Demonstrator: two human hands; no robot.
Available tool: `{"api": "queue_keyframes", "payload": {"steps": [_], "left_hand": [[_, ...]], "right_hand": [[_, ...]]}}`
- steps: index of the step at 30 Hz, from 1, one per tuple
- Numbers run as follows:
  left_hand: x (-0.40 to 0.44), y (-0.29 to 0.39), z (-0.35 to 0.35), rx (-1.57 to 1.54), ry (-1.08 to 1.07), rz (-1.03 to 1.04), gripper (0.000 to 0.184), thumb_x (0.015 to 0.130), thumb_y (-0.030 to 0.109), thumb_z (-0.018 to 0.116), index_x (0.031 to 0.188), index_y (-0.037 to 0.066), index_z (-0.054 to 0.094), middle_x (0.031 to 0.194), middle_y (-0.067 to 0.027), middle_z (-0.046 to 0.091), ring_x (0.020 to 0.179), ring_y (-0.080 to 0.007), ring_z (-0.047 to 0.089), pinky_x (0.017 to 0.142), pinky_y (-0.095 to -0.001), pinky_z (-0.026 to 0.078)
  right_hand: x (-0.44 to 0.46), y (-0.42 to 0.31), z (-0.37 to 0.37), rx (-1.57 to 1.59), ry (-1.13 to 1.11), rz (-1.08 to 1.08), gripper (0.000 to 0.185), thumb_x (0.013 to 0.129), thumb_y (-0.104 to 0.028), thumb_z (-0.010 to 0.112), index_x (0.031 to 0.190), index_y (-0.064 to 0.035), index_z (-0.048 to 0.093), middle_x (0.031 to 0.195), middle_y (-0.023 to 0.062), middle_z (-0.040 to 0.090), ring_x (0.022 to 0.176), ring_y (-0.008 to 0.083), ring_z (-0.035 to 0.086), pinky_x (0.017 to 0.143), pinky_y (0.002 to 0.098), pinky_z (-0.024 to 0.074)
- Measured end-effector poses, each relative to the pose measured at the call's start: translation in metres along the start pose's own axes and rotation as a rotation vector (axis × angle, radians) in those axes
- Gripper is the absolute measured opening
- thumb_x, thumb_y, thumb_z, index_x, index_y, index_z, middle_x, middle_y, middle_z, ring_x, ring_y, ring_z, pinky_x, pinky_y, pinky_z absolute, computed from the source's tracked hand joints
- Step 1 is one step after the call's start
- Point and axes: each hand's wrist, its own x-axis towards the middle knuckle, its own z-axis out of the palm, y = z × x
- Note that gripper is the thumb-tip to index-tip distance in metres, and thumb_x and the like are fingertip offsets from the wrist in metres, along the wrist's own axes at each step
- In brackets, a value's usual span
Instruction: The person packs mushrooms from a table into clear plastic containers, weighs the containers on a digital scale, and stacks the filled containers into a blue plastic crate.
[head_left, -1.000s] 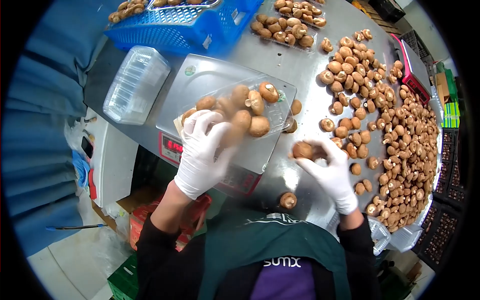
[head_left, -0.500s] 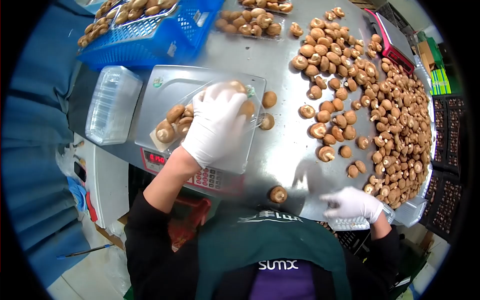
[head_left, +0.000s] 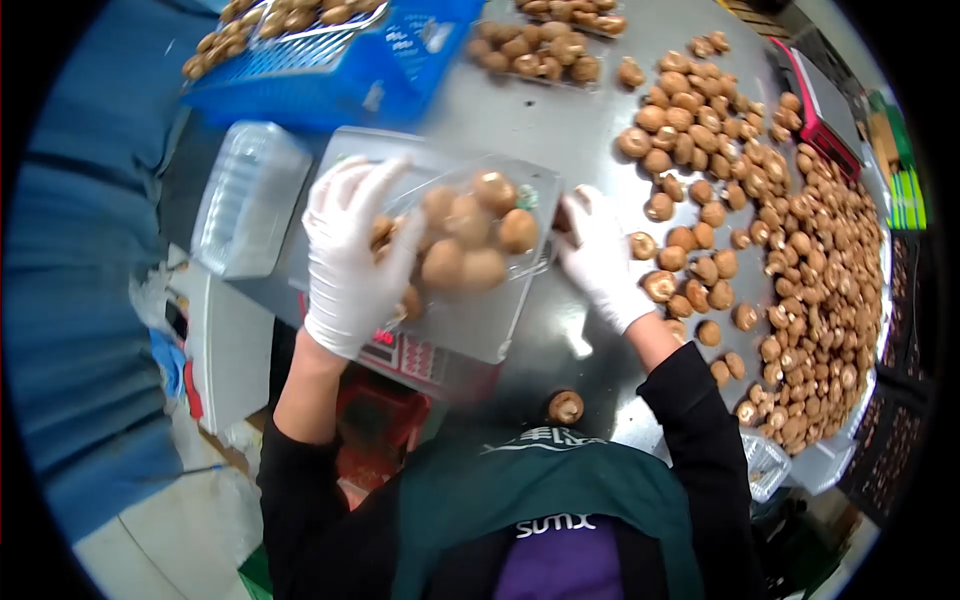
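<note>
My left hand (head_left: pixel 355 250), in a white glove, curves with fingers apart over the left side of a clear plastic tray of mushrooms (head_left: pixel 465 235). The tray rests on a scale (head_left: pixel 450 325) with a red display. Whether the fingers grip a mushroom is hidden by the hand and blur. Right of the tray, my gloved right hand (head_left: pixel 597 250) has its fingers closed around a dark brown mushroom (head_left: pixel 565 218), only partly visible.
A blue basket (head_left: pixel 400 60) holding mushrooms stands at the back left, beside stacked clear trays (head_left: pixel 250 200). Loose mushrooms (head_left: pixel 820 290) cover the right of the metal table. Another scale (head_left: pixel 820 105) stands at the back right. One mushroom (head_left: pixel 566 406) lies near the front edge.
My right hand has moved from the front right edge up beside the scale. My left hand has shifted from above the tray's middle to its left side, uncovering mushrooms in the tray.
</note>
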Motion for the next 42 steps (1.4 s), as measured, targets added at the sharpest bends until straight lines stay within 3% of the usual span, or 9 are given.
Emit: {"api": "queue_keyframes", "payload": {"steps": [4, 13, 18, 19, 25, 28, 32, 38, 42], "left_hand": [[-0.022, -0.043, -0.036, -0.065, 0.188, -0.233, 0.034, 0.088, 0.008, 0.069, 0.121, 0.005, 0.066, 0.115, -0.0114, 0.065, 0.112, -0.0271, 0.058, 0.099, -0.0372, 0.044], [-0.075, -0.083, -0.072, -0.26, 0.311, -0.538, 0.029, 0.092, 0.014, 0.064, 0.12, 0.009, 0.068, 0.114, -0.0075, 0.068, 0.107, -0.0188, 0.063, 0.095, -0.0324, 0.045], [-0.074, -0.056, -0.04, -0.283, 0.147, -0.392, 0.034, 0.087, 0.01, 0.066, 0.121, 0.006, 0.065, 0.118, -0.0135, 0.065, 0.114, -0.0301, 0.06, 0.1, -0.0392, 0.044], [-0.078, -0.054, -0.033, -0.256, 0.09, -0.355, 0.037, 0.09, 0.006, 0.064, 0.127, 0.004, 0.062, 0.124, -0.0121, 0.064, 0.116, -0.0241, 0.06, 0.098, -0.0322, 0.044], [-0.086, -0.037, 0.007, -0.155, -0.023, -0.187, 0.057, 0.084, 0.007, 0.065, 0.139, 0.008, 0.052, 0.141, -0.0216, 0.05, 0.136, -0.0423, 0.042, 0.11, -0.0497, 0.033], [-0.096, -0.043, 0.011, -0.109, 0.056, -0.226, 0.056, 0.084, 0.003, 0.061, 0.14, 0.004, 0.05, 0.141, -0.0222, 0.049, 0.136, -0.0437, 0.041, 0.111, -0.0484, 0.033], [-0.117, -0.055, 0.012, -0.903, 0.177, -0.587, 0.049, 0.099, 0.002, 0.043, 0.148, -0.001, 0.04, 0.153, -0.0176, 0.041, 0.145, -0.0278, 0.035, 0.119, -0.0381, 0.027], [-0.124, -0.062, 0.006, -0.883, 0.341, -0.735, 0.04, 0.105, 0.012, 0.041, 0.143, -0.002, 0.046, 0.143, -0.0158, 0.052, 0.136, -0.0241, 0.046, 0.117, -0.037, 0.032], [-0.129, -0.067, -0.009, -0.777, 0.443, -0.773, 0.036, 0.105, 0.013, 0.045, 0.137, -0.002, 0.054, 0.136, -0.0118, 0.058, 0.129, -0.0193, 0.052, 0.111, -0.0313, 0.036]], "right_hand": [[0.016, 0.028, 0.011, 0.256, -0.225, 0.21, 0.043, 0.079, -0.02, 0.073, 0.117, -0.0039, 0.062, 0.11, 0.0206, 0.063, 0.106, 0.0389, 0.058, 0.094, 0.0453, 0.0485], [0.055, -0.038, -0.069, 0.612, -0.049, 0.284, 0.04, 0.084, -0.01, 0.077, 0.12, -0.0055, 0.061, 0.105, 0.0024, 0.066, 0.088, 0.0086, 0.058, 0.075, 0.0242, 0.0501], [0.064, -0.116, -0.073, 0.515, -0.05, -0.18, 0.044, 0.076, -0.01, 0.08, 0.116, -0.0036, 0.064, 0.111, 0.0128, 0.066, 0.097, 0.0268, 0.066, 0.085, 0.0338, 0.0527], [0.064, -0.129, -0.074, 0.497, -0.057, -0.194, 0.043, 0.076, -0.01, 0.08, 0.116, -0.0047, 0.064, 0.112, 0.0134, 0.065, 0.1, 0.0285, 0.066, 0.086, 0.0357, 0.0534], [0.064, -0.17, -0.046, 0.526, -0.135, -0.408, 0.046, 0.075, -0.015, 0.077, 0.115, -0.0035, 0.058, 0.11, 0.017, 0.061, 0.099, 0.0374, 0.061, 0.087, 0.0443, 0.0487], [0.061, -0.18, -0.034, 0.55, -0.211, -0.396, 0.043, 0.072, -0.013, 0.078, 0.109, -0.0038, 0.057, 0.107, 0.0167, 0.06, 0.098, 0.0366, 0.061, 0.085, 0.0445, 0.0483], [0.06, -0.198, -0.025, 0.524, -0.221, -0.514, 0.036, 0.071, -0.013, 0.077, 0.101, -0.004, 0.06, 0.1, 0.0147, 0.059, 0.092, 0.0333, 0.06, 0.08, 0.0435, 0.0487], [0.037, -0.205, 0.007, 0.3, -0.238, -0.715, 0.025, 0.074, -0.011, 0.065, 0.097, -0.0022, 0.063, 0.088, 0.0093, 0.053, 0.085, 0.0242, 0.057, 0.074, 0.036, 0.048], [0.043, -0.202, -0.037, 0.31, -0.185, -0.654, 0.041, 0.072, -0.018, 0.076, 0.108, -0.0008, 0.067, 0.106, 0.0125, 0.061, 0.102, 0.0265, 0.061, 0.086, 0.0342, 0.0493]]}}
